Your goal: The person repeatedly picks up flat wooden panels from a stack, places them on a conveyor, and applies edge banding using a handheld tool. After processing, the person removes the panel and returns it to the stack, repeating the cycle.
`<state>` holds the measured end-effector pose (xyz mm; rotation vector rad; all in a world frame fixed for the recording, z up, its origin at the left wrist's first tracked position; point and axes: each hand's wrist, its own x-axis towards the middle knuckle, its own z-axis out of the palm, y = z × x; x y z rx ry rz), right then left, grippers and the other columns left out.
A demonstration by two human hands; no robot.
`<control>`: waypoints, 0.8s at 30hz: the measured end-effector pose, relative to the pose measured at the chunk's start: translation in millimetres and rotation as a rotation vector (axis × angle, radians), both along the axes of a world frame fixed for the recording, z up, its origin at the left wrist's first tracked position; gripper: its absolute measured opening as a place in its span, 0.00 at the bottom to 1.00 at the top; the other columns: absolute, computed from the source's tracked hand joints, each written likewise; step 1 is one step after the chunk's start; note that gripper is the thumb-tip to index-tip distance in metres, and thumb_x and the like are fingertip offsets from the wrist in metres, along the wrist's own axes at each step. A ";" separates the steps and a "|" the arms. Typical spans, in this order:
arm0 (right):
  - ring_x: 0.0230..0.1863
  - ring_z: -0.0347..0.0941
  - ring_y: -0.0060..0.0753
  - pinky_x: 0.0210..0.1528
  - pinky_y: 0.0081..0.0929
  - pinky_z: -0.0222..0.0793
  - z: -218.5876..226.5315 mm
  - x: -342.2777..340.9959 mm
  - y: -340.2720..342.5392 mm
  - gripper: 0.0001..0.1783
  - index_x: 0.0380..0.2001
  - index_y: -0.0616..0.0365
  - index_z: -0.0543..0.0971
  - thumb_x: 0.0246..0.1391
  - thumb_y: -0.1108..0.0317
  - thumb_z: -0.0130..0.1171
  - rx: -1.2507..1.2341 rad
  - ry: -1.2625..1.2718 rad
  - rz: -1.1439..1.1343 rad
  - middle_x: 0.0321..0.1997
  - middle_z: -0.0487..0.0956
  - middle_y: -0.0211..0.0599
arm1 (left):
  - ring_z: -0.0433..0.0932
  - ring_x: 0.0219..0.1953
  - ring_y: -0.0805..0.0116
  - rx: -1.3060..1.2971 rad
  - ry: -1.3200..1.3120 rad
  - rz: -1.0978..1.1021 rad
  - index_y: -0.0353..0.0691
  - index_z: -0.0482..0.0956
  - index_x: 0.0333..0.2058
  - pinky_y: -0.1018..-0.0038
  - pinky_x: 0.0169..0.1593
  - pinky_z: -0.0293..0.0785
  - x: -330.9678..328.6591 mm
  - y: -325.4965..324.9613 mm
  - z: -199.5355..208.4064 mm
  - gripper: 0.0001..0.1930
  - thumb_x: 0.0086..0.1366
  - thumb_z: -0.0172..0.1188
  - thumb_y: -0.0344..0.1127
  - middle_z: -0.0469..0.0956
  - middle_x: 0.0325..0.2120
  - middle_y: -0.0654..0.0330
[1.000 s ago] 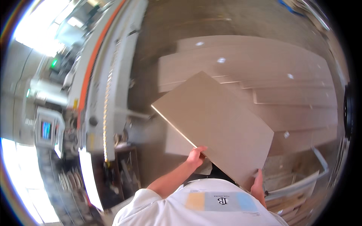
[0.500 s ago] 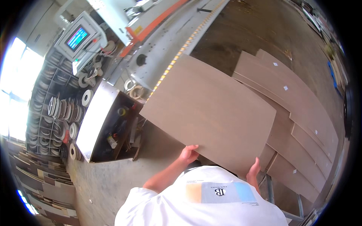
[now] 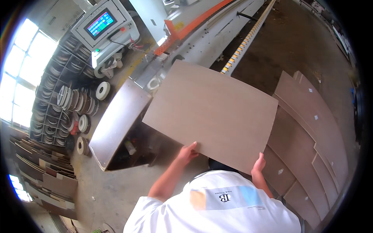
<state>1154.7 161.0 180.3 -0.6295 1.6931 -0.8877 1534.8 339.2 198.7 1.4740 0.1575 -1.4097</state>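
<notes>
A large flat brown panel [image 3: 213, 112] is held up in front of my body, tilted in the view. My left hand [image 3: 189, 152] grips its near edge, thumb lying on the upper face and the fingers hidden beneath. At the near right corner, my right hand [image 3: 258, 163] is closed on the panel's side edge, its thumb up. The far left corner of the panel reaches over the end of a long machine [image 3: 210, 42] with an orange strip and a roller rail [image 3: 248, 37].
To the right lie several overlapping brown panels [image 3: 295, 147] with small white labels. A white-topped cabinet [image 3: 120, 120] with open shelves stands left. Beyond it are a control screen [image 3: 100, 24], a rack of edging rolls [image 3: 50, 105] and stacked board offcuts [image 3: 50, 174].
My view has turned, so the machine and control screen sit farther right. The panel, in both hands, has come closer to the machine's near end and cabinet.
</notes>
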 end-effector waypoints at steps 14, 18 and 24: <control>0.43 0.79 0.40 0.50 0.35 0.73 -11.1 200.1 22.6 0.29 0.46 0.72 0.82 0.66 0.51 0.49 -0.118 -0.007 0.088 0.43 0.85 0.46 | 0.83 0.24 0.65 0.303 -0.555 -0.544 0.31 0.82 0.36 0.70 0.30 0.80 248.9 -16.7 41.1 0.23 0.73 0.57 0.52 0.85 0.27 0.52; 0.42 0.80 0.37 0.48 0.35 0.74 -6.3 229.7 52.8 0.26 0.43 0.71 0.83 0.68 0.55 0.48 -0.170 -0.027 0.046 0.42 0.85 0.44 | 0.80 0.18 0.68 0.171 -0.725 -0.914 0.33 0.84 0.33 0.72 0.22 0.73 356.7 -32.8 69.2 0.17 0.72 0.58 0.43 0.82 0.20 0.56; 0.43 0.80 0.33 0.48 0.33 0.74 3.4 244.0 85.1 0.25 0.43 0.70 0.83 0.69 0.55 0.50 -0.136 0.082 0.044 0.42 0.86 0.42 | 0.82 0.35 0.62 0.016 -1.246 -0.334 0.37 0.84 0.42 0.66 0.38 0.76 576.9 -148.7 54.5 0.12 0.70 0.56 0.38 0.84 0.33 0.58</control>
